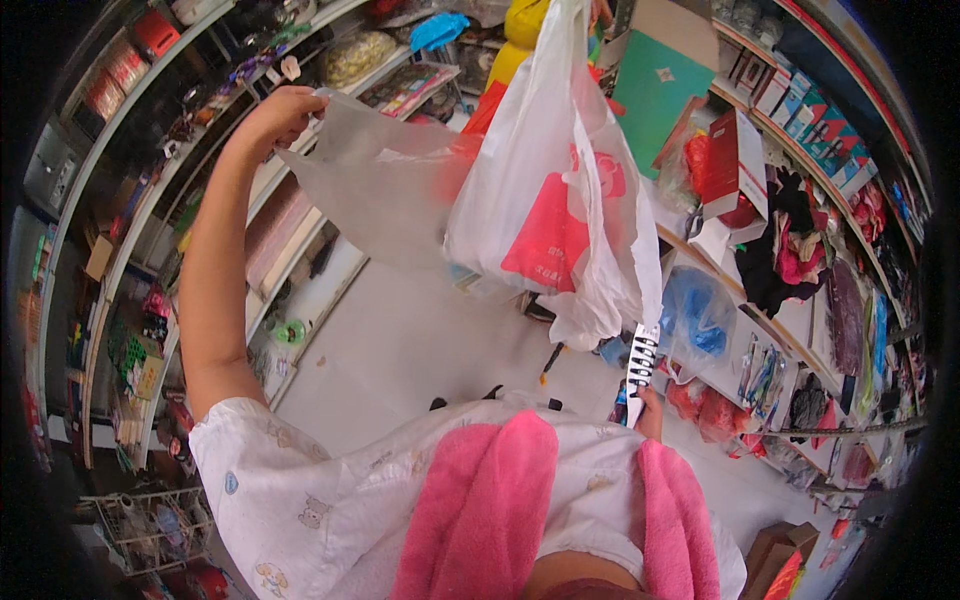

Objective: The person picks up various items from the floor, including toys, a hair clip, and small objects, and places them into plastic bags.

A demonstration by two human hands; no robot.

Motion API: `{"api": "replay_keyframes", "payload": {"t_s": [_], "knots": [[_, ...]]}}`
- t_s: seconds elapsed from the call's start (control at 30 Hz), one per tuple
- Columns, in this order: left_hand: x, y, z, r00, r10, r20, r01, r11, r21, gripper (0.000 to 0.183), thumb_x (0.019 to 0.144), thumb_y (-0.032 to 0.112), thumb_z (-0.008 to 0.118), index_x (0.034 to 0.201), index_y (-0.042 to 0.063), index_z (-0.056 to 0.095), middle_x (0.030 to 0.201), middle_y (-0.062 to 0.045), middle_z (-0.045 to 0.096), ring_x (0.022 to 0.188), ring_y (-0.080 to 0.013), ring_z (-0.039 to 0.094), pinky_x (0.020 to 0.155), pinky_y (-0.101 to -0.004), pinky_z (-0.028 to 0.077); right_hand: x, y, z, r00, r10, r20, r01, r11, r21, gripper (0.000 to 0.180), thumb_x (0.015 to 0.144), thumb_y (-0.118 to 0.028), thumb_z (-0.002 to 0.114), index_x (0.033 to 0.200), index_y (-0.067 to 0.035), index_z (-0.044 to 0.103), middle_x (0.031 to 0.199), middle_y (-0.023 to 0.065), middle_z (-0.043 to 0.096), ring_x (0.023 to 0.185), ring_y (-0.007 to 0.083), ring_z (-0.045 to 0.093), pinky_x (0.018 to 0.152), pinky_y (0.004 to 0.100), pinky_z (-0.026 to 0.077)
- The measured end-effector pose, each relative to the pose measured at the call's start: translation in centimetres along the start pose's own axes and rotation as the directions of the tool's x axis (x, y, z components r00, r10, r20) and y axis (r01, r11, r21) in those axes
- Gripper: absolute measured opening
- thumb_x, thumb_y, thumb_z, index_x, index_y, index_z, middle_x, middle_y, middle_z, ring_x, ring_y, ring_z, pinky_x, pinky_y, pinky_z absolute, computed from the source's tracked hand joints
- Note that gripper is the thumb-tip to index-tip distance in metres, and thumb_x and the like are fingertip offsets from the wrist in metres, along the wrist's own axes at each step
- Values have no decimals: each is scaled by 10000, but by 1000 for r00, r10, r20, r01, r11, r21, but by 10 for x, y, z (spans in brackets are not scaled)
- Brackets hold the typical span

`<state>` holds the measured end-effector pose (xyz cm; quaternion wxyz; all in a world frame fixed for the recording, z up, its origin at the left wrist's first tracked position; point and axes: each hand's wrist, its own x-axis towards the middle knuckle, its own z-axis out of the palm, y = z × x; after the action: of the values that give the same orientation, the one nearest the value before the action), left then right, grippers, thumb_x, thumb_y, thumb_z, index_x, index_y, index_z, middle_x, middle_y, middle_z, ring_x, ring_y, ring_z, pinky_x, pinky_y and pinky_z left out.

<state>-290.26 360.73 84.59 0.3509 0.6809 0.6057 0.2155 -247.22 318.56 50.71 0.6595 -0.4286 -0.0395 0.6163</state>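
Note:
My left hand (292, 116) is raised at the upper left, its fingers closed on the edge of a thin translucent plastic bag (375, 172). That bag stretches right, to a bunch of hanging white plastic shopping bags (517, 187) with a red print. Partly hidden, my right hand (651, 416) is low in front of my body. It grips a white card (643, 360) that bears a row of small black clip-like pieces. Other small packaged goods (619, 403) show beside this card, and I cannot tell whether the same hand holds them.
Loaded shelves (150, 217) curve along the left. On the right-hand shelves stand a red and white box (739, 176), dark and pink garments (795, 232) and a bag of blue goods (697, 307). A cardboard box (776, 551) stands at the lower right. A pink towel (487, 495) hangs over my chest.

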Motion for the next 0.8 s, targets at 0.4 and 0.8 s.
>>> {"api": "replay_keyframes", "payload": {"t_s": [0.4,0.8], "knots": [[-1,-229,0,873,-473,-116,452,876,-165,218,754,248,519,602,93,500,419,40,250,332,-103,196,359,-284,141,1,16,16,988,57,-145,-78,987,-144,225,789,-229,538,947,-70,546,724,26,577,569,142,544,486,281,462],[-95,-261,5,926,-370,-75,316,867,-386,336,859,177,472,1181,108,541,482,45,364,383,-57,281,367,-228,191,10,72,82,974,68,-216,-125,958,-260,268,764,-296,561,910,-71,555,669,20,549,533,143,525,467,262,437]]}}
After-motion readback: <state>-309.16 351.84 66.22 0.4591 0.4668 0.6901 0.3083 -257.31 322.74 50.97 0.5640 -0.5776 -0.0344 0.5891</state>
